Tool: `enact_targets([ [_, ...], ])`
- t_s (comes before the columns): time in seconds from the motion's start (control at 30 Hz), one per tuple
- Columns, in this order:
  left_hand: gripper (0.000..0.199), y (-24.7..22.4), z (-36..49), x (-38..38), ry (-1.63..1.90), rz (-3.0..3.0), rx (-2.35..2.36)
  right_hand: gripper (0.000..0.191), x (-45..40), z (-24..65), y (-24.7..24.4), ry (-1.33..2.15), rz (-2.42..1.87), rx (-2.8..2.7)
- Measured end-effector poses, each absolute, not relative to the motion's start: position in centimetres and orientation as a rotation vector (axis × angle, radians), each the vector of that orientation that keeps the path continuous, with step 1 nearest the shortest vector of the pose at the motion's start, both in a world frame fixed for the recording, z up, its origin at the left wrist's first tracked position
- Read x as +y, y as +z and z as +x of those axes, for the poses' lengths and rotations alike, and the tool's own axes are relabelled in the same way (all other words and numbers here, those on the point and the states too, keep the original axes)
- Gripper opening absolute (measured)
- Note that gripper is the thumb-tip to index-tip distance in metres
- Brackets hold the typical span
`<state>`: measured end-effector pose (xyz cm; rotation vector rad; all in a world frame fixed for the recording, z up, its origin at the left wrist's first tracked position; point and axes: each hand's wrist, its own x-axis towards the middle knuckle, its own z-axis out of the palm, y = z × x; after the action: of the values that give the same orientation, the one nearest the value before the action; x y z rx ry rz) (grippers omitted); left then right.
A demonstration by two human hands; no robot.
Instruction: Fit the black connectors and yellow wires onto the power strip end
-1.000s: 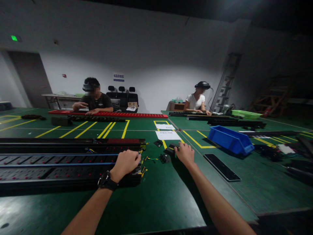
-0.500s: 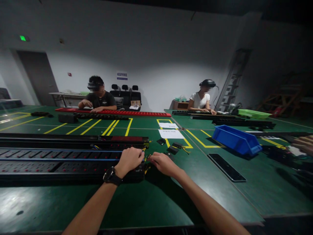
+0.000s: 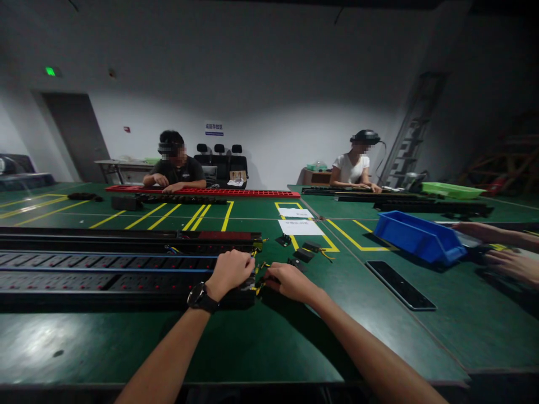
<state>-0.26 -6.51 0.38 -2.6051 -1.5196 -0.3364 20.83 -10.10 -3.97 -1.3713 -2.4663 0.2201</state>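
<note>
Long black strips with rows of dark sockets and red dots lie side by side, their right ends in front of me. My left hand, a black watch on its wrist, lies over the end of these strips with fingers curled; whatever it grips is hidden beneath it. Just to the right, my right hand is closed in a pinch at short yellow wires sticking out of the strip end. Past the right hand, small black parts lie on the green table, one trailing a yellow wire.
A blue bin and a dark phone sit to the right. Another person's hands work at the right edge. Across the table, two people sit behind a red rail and black strips. Paper sheets lie mid-table.
My right hand has shifted slightly down toward the lower yellow wires. My left hand stays on the strip end. The other person's hands at right have come further into view.
</note>
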Motion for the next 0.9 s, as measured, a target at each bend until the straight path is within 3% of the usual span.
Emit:
enact_targets([
  [0.2,0.048,0.34,-0.29,-6.51,-0.351,-2.615,-1.540,0.012,-10.25,21.18,-3.54,0.168,-1.472,-2.445],
  [0.6,0.049,0.26,-0.35,-6.60,-0.361,-2.610,-1.499,0.027,-10.37,21.44,-3.00,0.040,-1.644,-2.391],
  [0.9,0.046,0.31,-0.36,-6.59,-0.369,-2.623,-1.513,0.019,-10.43,21.38,-3.34,0.143,-1.600,-2.431],
])
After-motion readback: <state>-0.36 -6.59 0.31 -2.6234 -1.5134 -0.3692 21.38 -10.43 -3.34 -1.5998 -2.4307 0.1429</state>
